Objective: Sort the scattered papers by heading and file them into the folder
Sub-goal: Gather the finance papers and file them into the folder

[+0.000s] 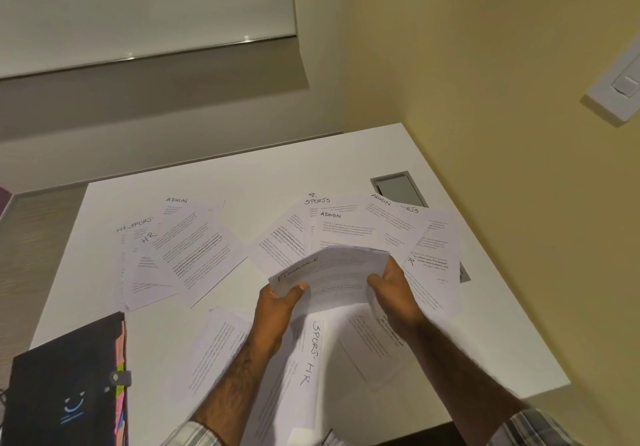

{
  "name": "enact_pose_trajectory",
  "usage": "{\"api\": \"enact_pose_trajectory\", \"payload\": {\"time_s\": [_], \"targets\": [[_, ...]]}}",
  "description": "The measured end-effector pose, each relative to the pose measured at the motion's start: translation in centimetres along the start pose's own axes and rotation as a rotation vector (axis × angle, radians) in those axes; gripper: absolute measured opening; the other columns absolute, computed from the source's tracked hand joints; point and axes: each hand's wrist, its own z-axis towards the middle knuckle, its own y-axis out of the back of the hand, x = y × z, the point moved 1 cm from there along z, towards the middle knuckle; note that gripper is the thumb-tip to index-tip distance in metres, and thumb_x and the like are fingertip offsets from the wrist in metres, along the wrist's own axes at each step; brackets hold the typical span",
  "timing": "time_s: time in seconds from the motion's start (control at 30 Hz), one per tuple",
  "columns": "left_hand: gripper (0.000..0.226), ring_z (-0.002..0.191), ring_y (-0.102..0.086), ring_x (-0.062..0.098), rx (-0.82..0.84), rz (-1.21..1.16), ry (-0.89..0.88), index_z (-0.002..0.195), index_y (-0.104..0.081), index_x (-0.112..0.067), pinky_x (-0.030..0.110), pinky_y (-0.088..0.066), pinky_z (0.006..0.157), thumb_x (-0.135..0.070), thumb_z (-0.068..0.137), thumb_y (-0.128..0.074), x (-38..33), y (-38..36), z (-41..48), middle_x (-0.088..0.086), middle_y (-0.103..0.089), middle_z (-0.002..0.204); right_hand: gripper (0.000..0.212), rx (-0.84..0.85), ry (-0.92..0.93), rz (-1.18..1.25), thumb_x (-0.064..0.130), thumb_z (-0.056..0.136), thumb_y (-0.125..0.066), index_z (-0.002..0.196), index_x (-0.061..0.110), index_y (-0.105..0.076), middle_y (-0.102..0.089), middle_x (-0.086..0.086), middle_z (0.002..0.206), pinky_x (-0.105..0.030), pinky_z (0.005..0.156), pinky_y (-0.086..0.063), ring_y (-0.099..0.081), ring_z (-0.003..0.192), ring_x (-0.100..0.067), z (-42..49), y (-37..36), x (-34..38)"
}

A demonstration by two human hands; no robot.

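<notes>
Plainly, in the head view, both hands were closed on one sheaf. The left hand (277,302) pinched its near-left corner, thumb on top and fingers beneath, while the right hand (391,293) curled round its right edge. This FINANCE sheaf (329,272), its top sheet headed FINANCE in handwriting, was bowed upward between them and held above the white table (242,175), near the table's middle.

From the hands, at ten o'clock, a left spread (194,248) of overlapping sheets lay flat, with ADMIN, SPORTS and HR headings legible. From twelve to two o'clock a far spread (363,227) fanned out, showing SPORTS and ADMIN headings. At six o'clock, partly under the forearms, the near sheets (311,352) lay on the table, with SPORTS and HR written sideways on them.

At eight o'clock the dark folder (65,383) lay closed at the table's near-left corner, a pale smile mark on its cover, coloured tabs (121,359) along its right side and a grey clasp (119,378) at mid-edge. It was well apart from the held sheaf.

At one o'clock, beyond the far spread, a grey hatch (398,187) sat in the tabletop. A white wall switch (620,92) was on the yellow wall at two o'clock, and a pale blind (138,6) hung at eleven. Plaid sleeves (533,428) showed at the bottom edge.
</notes>
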Motion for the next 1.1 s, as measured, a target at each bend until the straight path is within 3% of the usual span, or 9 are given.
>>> {"api": "enact_pose_trajectory", "payload": {"time_s": [0.13,0.23,0.33,0.5,0.57,0.7,0.9,1.03,1.1], "targets": [[0.025,0.101,-0.072,0.011,-0.016,0.015,-0.008,0.106,-0.070,-0.027,0.036,-0.055,0.096,-0.007,0.091,-0.072,0.2,-0.3,0.1,-0.010,-0.079,0.100,0.045,0.005,-0.060,-0.011,-0.005,0.094,-0.042,0.121,0.026,-0.060,-0.068,0.002,0.110,-0.021,0.073,-0.052,-0.063,0.105,-0.017,0.0,-0.5,0.0],[0.028,0.105,-0.073,0.016,-0.034,0.019,-0.050,0.116,-0.071,-0.019,0.038,-0.054,0.096,-0.012,0.090,-0.075,0.2,-0.2,0.2,-0.003,-0.078,0.109,0.043,-0.043,-0.048,-0.004,-0.004,0.094,-0.042,0.107,0.031,-0.063,-0.071,0.005,0.103,-0.020,0.069,-0.053,-0.066,0.097,-0.014,-0.1,-0.4,0.1],[0.031,0.107,-0.072,0.014,-0.021,0.044,-0.062,0.120,-0.071,-0.018,0.035,-0.053,0.096,-0.016,0.089,-0.076,0.7,0.0,0.3,-0.004,-0.077,0.113,0.040,-0.038,-0.040,-0.022,-0.002,0.094,-0.045,0.118,0.024,-0.064,-0.071,0.000,0.109,-0.024,0.073,-0.054,-0.066,0.102,-0.018,0.0,-0.3,-0.4],[0.017,0.091,-0.073,0.006,-0.038,0.159,-0.058,0.101,-0.071,-0.030,0.022,-0.056,0.083,-0.014,0.096,-0.067,2.1,-0.4,-0.1,-0.017,-0.078,0.085,0.038,-0.019,-0.081,-0.105,0.001,0.097,-0.045,0.128,0.016,-0.061,-0.069,-0.002,0.110,-0.022,0.069,-0.051,-0.065,0.100,-0.018,0.1,-0.3,-1.3],[0.013,0.089,-0.071,0.010,-0.046,0.155,-0.071,0.107,-0.071,-0.023,0.013,-0.053,0.075,-0.016,0.098,-0.065,1.6,-0.6,-0.2,-0.005,-0.076,0.080,0.036,-0.036,-0.064,-0.108,0.003,0.099,-0.047,0.130,0.014,-0.061,-0.069,-0.002,0.109,-0.022,0.070,-0.052,-0.064,0.098,-0.013,0.1,-0.3,-1.5],[0.017,0.093,-0.073,0.001,-0.048,0.101,-0.091,0.111,-0.069,-0.029,0.020,-0.055,0.082,-0.021,0.096,-0.068,1.0,-0.1,0.2,-0.011,-0.078,0.102,0.035,-0.034,-0.028,-0.116,0.005,0.100,-0.051,0.133,0.012,-0.060,-0.069,-0.005,0.115,-0.017,0.073,-0.051,-0.065,0.102,-0.017,0.3,-0.3,-1.0],[0.017,0.096,-0.073,0.005,0.021,0.212,-0.089,0.104,-0.069,-0.036,0.015,-0.055,0.077,-0.021,0.098,-0.065,1.3,0.6,0.2,-0.017,-0.075,0.099,0.036,-0.002,-0.025,-0.108,-0.002,0.098,-0.054,0.131,0.009,-0.059,-0.069,-0.009,0.115,-0.024,0.083,-0.052,-0.066,0.111,-0.027,0.5,-0.7,-1.3],[0.016,0.091,-0.074,0.016,-0.034,0.251,-0.112,0.105,-0.074,-0.017,0.027,-0.059,0.074,-0.025,0.100,-0.060,-0.3,1.5,0.0,-0.001,-0.077,0.099,0.051,-0.016,0.060,-0.134,0.024,0.094,-0.065,0.141,0.006,-0.054,-0.066,-0.014,0.130,-0.045,0.105,-0.051,-0.062,0.122,-0.033,0.3,-1.2,-1.4],[0.019,0.089,-0.074,0.015,-0.068,0.243,-0.120,0.105,-0.073,-0.013,0.034,-0.061,0.076,-0.026,0.099,-0.060,-1.4,2.4,-0.7,0.003,-0.077,0.100,0.046,0.062,0.109,-0.133,0.022,0.098,-0.064,0.141,0.008,-0.055,-0.067,-0.008,0.129,-0.032,0.100,-0.053,-0.064,0.119,-0.022,-0.2,-2.0,-0.9]]}}
